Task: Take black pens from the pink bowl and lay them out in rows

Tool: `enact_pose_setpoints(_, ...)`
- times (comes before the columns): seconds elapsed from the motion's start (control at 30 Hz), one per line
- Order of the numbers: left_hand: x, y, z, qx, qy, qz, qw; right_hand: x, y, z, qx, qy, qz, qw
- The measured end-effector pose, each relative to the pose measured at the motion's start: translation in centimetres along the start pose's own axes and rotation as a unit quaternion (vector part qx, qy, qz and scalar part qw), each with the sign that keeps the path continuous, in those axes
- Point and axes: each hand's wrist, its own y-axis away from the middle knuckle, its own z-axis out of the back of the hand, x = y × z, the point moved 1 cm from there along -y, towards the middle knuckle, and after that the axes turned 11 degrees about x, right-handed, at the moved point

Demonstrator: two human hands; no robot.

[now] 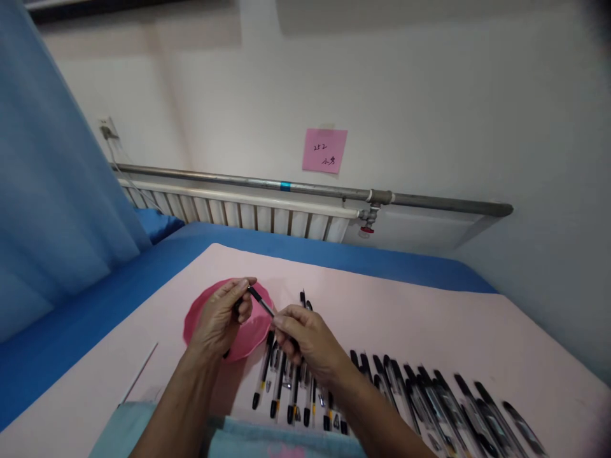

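A pen point(261, 301) with a black grip section and a clear barrel slants between my two hands, above the edge of a pink bowl point(204, 299). My left hand point(225, 312) is closed, its thumb and fingertips pinching the pen's upper, black end. Lower down, my right hand point(305, 340) grips the barrel, and its curled fingers hide the pen's other end. Beneath and beside my right hand lies a row of black-ended pens point(278, 388), several with yellow bands. Small metallic-looking pieces point(321, 399) lie among them, too small to name.
More black-capped clear pens point(442, 401) spread over the pink sheet point(410, 312) at right. A thin white stick point(138, 372) lies at left, near turquoise cloth point(126, 426). Behind the blue-covered surface point(372, 254) are a radiator point(262, 216) and a pipe point(429, 202); a blue curtain point(52, 178) hangs left.
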Motion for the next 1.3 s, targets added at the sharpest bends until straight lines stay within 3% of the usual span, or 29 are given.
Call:
enact_pose_setpoints(0.1,0.1,0.0,0.0,0.0,0.003,0.002,1.0,-0.1,-0.2,-0.1,-0.059,0.058,0.055,0.995)
enact_pose_setpoints(0.23,0.1,0.0,-0.1,-0.002,-0.001,0.002,1.0,-0.2,-0.1,-0.4,0.054,-0.068,-0.086,0.993)
enact_pose_setpoints(0.3,-0.1,0.0,-0.2,-0.002,0.002,0.003,1.0,0.0,0.1,-0.3,0.07,-0.082,-0.108,0.988)
enact_pose_setpoints(0.47,-0.9,-0.1,0.2,-0.043,0.056,-0.01,0.997,0.1,-0.1,0.0,-0.024,0.068,0.005,0.997)
enact_pose_setpoints(0.57,-1.2,-0.3,0.8,-0.079,0.111,-0.016,0.991,-0.2,-0.3,0.1,-0.038,0.12,0.034,0.991)
enact_pose_setpoints(0.77,-1.3,-0.7,1.5,-0.194,0.141,-0.037,0.97,0.2,-0.1,0.6,-0.045,0.13,0.027,0.99)
enact_pose_setpoints(1.17,-3.4,-0.4,3.5,-0.247,0.166,-0.09,0.951,0.6,-0.2,2.7,-0.073,0.108,0.045,0.99)
enact_pose_setpoints(1.3,-3.3,-0.3,3.4,-0.228,0.19,-0.072,0.952,0.8,-0.6,4.7,-0.141,0.055,0.094,0.984)
